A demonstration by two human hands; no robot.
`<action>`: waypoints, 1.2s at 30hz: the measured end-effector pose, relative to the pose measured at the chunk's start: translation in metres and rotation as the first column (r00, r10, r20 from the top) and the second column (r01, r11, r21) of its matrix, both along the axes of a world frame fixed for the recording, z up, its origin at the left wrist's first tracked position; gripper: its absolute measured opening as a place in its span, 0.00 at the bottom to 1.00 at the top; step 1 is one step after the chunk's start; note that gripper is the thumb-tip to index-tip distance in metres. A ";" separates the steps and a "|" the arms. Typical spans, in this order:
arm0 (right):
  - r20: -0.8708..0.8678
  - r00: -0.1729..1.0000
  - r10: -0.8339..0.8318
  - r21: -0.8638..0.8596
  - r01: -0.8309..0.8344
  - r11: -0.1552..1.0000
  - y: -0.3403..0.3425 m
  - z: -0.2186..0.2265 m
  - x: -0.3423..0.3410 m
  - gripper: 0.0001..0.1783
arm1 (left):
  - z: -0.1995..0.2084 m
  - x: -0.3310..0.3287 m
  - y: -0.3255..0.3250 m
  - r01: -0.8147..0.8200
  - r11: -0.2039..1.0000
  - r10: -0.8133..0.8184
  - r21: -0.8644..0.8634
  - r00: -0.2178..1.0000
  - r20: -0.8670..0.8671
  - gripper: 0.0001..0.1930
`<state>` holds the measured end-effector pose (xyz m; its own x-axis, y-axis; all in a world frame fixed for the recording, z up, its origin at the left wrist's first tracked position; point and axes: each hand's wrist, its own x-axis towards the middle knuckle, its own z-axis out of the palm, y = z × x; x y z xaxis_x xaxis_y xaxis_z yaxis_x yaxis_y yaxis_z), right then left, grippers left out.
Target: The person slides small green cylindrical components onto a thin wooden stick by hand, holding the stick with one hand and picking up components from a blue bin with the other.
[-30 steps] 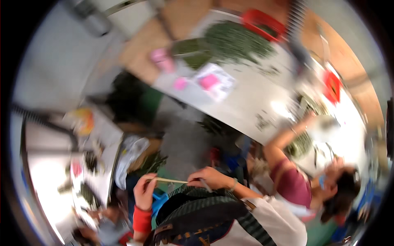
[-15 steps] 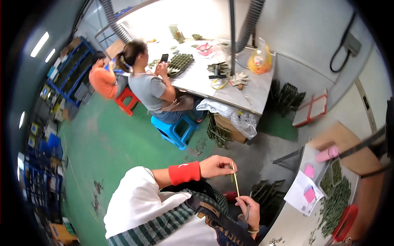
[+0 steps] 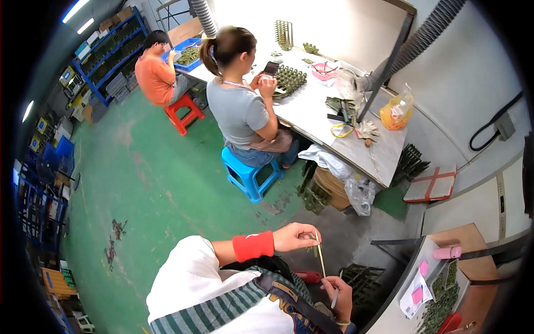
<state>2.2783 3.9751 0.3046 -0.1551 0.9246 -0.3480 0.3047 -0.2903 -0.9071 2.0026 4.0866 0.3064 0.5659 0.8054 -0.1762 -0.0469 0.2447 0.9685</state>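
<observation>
In the head view, the left hand's (image 3: 293, 237) and right hand's (image 3: 341, 295) fingers pinch opposite ends of a thin, straight, pale-yellow stick (image 3: 321, 259). Dark-green slatted racks (image 3: 361, 280) and a white-topped surface (image 3: 392, 317) carrying a pink cylindrical bottle (image 3: 446, 253) crowd the right; ahead sits a grey-shirted person (image 3: 236, 114) on a blue plastic stool (image 3: 250, 181).

The bare left hand, red-banded at the wrist (image 3: 292, 238), is extended toward three o'clock from a nearly level left forearm (image 3: 224, 252), thumb and fingertips pinched. At five o'clock from it, the bare right hand (image 3: 340, 296) is held lower, its fingers curled and pointed toward eleven.
</observation>
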 end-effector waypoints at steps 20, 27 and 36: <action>0.123 0.990 0.068 0.324 -0.105 0.940 0.023 -0.012 -0.136 0.07 | -0.014 -0.144 0.009 -0.143 0.981 0.139 -0.130 0.989 -0.042 0.08; 0.046 0.997 -0.061 0.215 0.050 0.975 0.005 -0.025 -0.083 0.08 | -0.021 -0.066 0.036 0.058 0.991 -0.063 -0.121 0.997 -0.040 0.07; 0.092 0.992 0.083 0.176 -0.098 0.980 0.030 -0.018 -0.020 0.08 | -0.014 -0.021 0.032 0.026 0.983 -0.074 -0.182 0.963 -0.259 0.07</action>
